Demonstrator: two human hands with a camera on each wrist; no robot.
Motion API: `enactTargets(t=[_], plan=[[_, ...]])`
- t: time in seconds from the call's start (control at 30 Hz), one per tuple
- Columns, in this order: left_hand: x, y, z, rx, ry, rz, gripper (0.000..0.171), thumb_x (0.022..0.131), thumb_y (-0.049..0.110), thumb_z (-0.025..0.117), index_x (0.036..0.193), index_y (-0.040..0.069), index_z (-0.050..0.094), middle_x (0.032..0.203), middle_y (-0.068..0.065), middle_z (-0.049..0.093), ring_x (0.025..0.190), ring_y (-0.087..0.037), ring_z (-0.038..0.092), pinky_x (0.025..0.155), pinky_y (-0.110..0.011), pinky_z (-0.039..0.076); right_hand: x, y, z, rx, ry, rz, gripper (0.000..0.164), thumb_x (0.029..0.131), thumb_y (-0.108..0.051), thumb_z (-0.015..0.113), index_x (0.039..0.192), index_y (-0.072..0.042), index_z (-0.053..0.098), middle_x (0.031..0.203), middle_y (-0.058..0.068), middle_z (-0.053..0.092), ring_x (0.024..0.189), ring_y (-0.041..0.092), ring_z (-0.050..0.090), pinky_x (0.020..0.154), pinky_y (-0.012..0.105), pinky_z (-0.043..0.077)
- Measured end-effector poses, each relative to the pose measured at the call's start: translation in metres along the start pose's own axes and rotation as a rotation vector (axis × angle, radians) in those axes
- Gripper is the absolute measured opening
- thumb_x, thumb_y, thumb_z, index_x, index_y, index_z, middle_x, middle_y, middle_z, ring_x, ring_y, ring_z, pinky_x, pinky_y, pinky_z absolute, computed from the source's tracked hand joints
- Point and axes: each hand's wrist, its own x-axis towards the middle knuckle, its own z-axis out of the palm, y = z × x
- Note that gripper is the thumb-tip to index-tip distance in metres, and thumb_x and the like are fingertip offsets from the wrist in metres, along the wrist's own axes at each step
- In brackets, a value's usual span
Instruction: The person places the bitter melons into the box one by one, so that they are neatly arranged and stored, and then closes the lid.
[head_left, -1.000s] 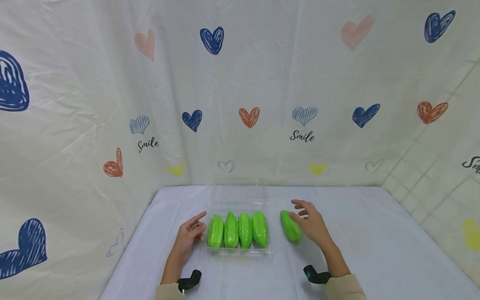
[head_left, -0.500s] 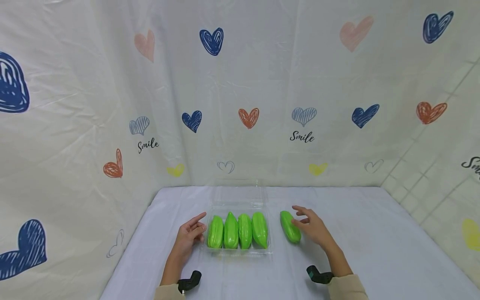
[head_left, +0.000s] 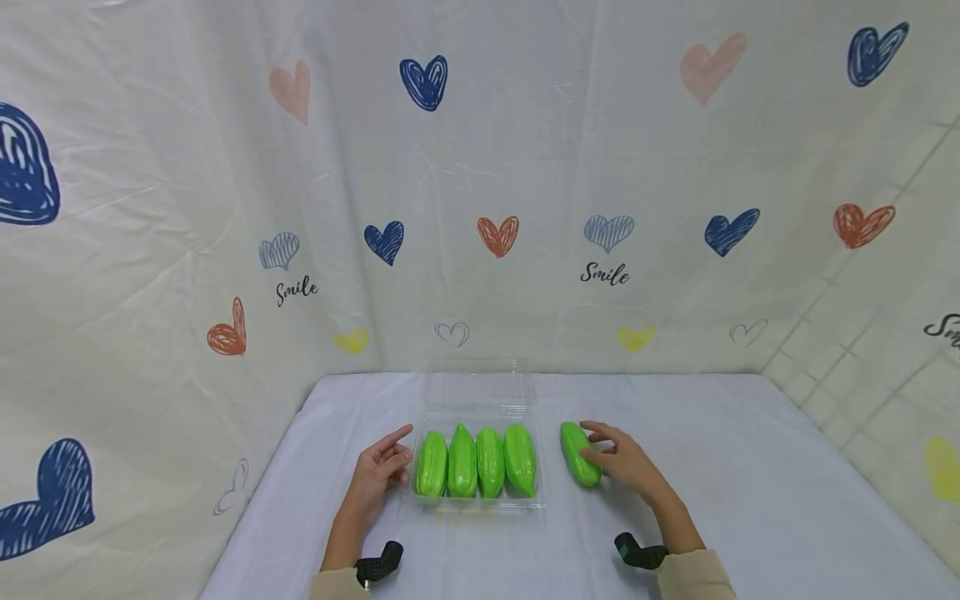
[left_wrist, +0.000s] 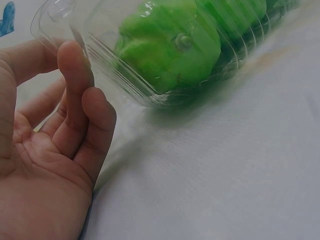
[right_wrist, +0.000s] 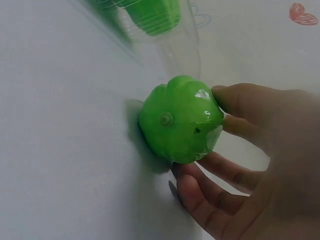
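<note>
A ribbed, glossy green gourd (head_left: 577,457) lies on the cloth right of a clear plastic box (head_left: 483,503). My right hand (head_left: 628,461) grips it from the right side. In the right wrist view, the thumb (right_wrist: 235,101) meets one side of the gourd (right_wrist: 182,120) and curled fingers (right_wrist: 207,195) reach the other. Several similar gourds (head_left: 491,461) stand side by side in the box, whose lid (head_left: 477,388) is folded back. My left hand (head_left: 375,471) rests at the box's left wall, its fingers loosely bent; in the left wrist view, fingertips (left_wrist: 75,57) are right at the plastic edge (left_wrist: 127,80).
A white cloth (head_left: 720,458) covers the table. Behind it and to the left hangs a pale curtain (head_left: 540,167) printed with hearts and the word "Smile". A black device (head_left: 380,562) is worn on the left wrist, and another (head_left: 639,552) on the right.
My right hand has come down and its fingers have closed in on the loose gourd. The left hand, the box and the gourds in it look unmoved.
</note>
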Motion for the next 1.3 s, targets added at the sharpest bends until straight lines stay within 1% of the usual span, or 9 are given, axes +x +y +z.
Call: enactTargets(t=[0.13,0.23,0.3,0.4,0.57,0.7,0.97,1.1,1.3], plan=[[0.0004,0.0003,0.0006,0.002,0.007,-0.004,0.051,0.095,0.004,0.068,0.145,0.009,0.057,0.087,0.001,0.063,0.057,-0.012,0.055,0.056,-0.024,0.049,0.0009,0.0017,0.0016,-0.002,-0.014,0.010,0.057,0.098,-0.030,0.068,0.150,-0.013,0.051,0.141,0.026,0.055,0.108,0.029,0.064,0.074,0.033,0.053],[0.0006,0.0005,0.0008,-0.001,0.010,-0.008,0.051,0.095,0.004,0.068,0.145,0.009,0.057,0.086,0.001,0.063,0.057,-0.012,0.055,0.056,-0.024,0.049,0.0013,0.0020,0.0026,0.002,-0.008,0.025,0.056,0.098,-0.028,0.068,0.149,-0.015,0.052,0.140,0.025,0.055,0.100,0.025,0.063,0.071,0.033,0.052],[0.0006,0.0006,0.0008,-0.003,0.010,-0.010,0.052,0.095,0.004,0.068,0.145,0.008,0.056,0.086,0.001,0.063,0.057,-0.012,0.055,0.056,-0.024,0.049,0.0015,0.0019,0.0028,0.007,-0.009,0.027,0.055,0.098,-0.027,0.068,0.149,-0.015,0.052,0.140,0.024,0.055,0.095,0.023,0.062,0.069,0.033,0.051],[0.0004,0.0009,0.0009,-0.006,0.009,-0.010,0.052,0.095,0.003,0.067,0.146,0.008,0.056,0.085,0.002,0.063,0.057,-0.012,0.055,0.056,-0.024,0.049,0.0013,0.0015,0.0029,0.015,-0.012,0.022,0.055,0.098,-0.025,0.068,0.149,-0.015,0.052,0.140,0.025,0.055,0.092,0.022,0.061,0.068,0.033,0.052],[0.0001,0.0009,0.0010,-0.005,0.002,0.001,0.053,0.096,0.002,0.066,0.147,0.005,0.053,0.085,0.002,0.063,0.056,-0.011,0.055,0.056,-0.023,0.048,0.0009,0.0010,0.0038,0.027,-0.013,0.024,0.054,0.098,-0.024,0.068,0.149,-0.015,0.053,0.141,0.025,0.054,0.094,0.022,0.062,0.069,0.033,0.053],[0.0000,0.0007,0.0012,-0.008,0.002,0.006,0.052,0.096,0.002,0.066,0.147,0.004,0.054,0.085,0.002,0.063,0.056,-0.011,0.055,0.056,-0.023,0.049,0.0006,0.0005,0.0042,0.023,-0.010,0.027,0.054,0.098,-0.024,0.069,0.149,-0.015,0.053,0.141,0.025,0.055,0.092,0.021,0.062,0.069,0.034,0.054],[0.0002,0.0004,0.0007,-0.004,0.000,0.008,0.053,0.096,0.003,0.066,0.147,0.004,0.053,0.085,0.002,0.063,0.056,-0.011,0.055,0.056,-0.023,0.049,-0.0002,-0.0011,0.0046,0.015,0.002,0.031,0.055,0.096,-0.024,0.071,0.148,-0.016,0.054,0.139,0.023,0.056,0.088,0.020,0.063,0.068,0.035,0.054],[0.0003,0.0001,0.0004,0.000,0.001,0.008,0.052,0.095,0.004,0.068,0.146,0.006,0.055,0.086,0.002,0.063,0.057,-0.012,0.055,0.056,-0.023,0.049,-0.0002,-0.0018,0.0046,0.014,0.012,0.030,0.056,0.096,-0.025,0.072,0.148,-0.017,0.054,0.138,0.022,0.056,0.086,0.020,0.062,0.066,0.034,0.054],[0.0004,-0.0004,0.0003,-0.001,0.004,0.008,0.051,0.095,0.004,0.069,0.145,0.007,0.057,0.086,0.001,0.063,0.057,-0.012,0.055,0.056,-0.024,0.049,-0.0001,-0.0053,0.0036,-0.001,0.031,0.020,0.056,0.095,-0.028,0.072,0.148,-0.019,0.054,0.138,0.021,0.057,0.093,0.021,0.063,0.068,0.034,0.055]])
